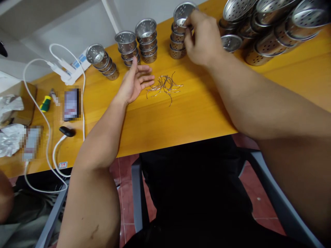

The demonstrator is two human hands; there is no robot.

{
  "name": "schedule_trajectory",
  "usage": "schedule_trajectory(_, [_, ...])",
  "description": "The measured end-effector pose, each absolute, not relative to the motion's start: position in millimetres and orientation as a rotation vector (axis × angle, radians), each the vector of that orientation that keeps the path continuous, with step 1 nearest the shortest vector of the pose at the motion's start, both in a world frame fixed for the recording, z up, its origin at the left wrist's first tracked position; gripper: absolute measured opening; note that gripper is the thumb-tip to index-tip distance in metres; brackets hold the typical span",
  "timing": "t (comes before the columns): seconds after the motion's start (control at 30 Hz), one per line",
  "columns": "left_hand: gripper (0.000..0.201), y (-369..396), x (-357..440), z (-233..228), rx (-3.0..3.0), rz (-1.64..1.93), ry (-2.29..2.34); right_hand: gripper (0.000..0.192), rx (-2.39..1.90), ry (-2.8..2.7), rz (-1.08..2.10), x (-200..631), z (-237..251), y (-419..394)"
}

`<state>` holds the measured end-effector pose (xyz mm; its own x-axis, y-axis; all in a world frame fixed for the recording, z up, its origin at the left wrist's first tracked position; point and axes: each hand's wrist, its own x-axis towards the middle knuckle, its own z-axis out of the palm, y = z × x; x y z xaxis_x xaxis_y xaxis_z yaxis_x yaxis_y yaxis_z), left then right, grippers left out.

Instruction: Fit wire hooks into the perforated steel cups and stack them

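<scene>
My right hand (203, 38) pinches the rim of the top perforated metal cup (181, 15), its fingertips reaching over the edge. That cup sits on a stack of several like it. Palm turned inward and fingers spread, my left hand (134, 82) holds nothing. It is in front of another stack of perforated cups (126, 43) and beside a loose heap of thin curved wires (165, 84) on the table. A third stack (146, 39) stands between the two, and a leaning stack (99, 58) is farther left.
Larger stacked perforated cups (269, 41) crowd the back right of the wooden table (165, 120). On the left are a white power strip (77, 69) with cables, a phone (71, 104), a green-and-yellow handle (46, 104) and a cardboard box (27, 103). Another person's arm shows at lower left.
</scene>
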<state>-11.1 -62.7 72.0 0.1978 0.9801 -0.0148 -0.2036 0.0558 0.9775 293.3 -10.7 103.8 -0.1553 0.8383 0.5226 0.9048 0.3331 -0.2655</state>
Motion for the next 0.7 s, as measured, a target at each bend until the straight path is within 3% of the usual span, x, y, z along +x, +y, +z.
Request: schedule_trajectory(0.7, [0.071, -66.1, -9.3, 76.4, 1.079, 1.123, 0.937, 0.042, -1.578, -2.127, -0.141, 283.6, 123.2, -29.8])
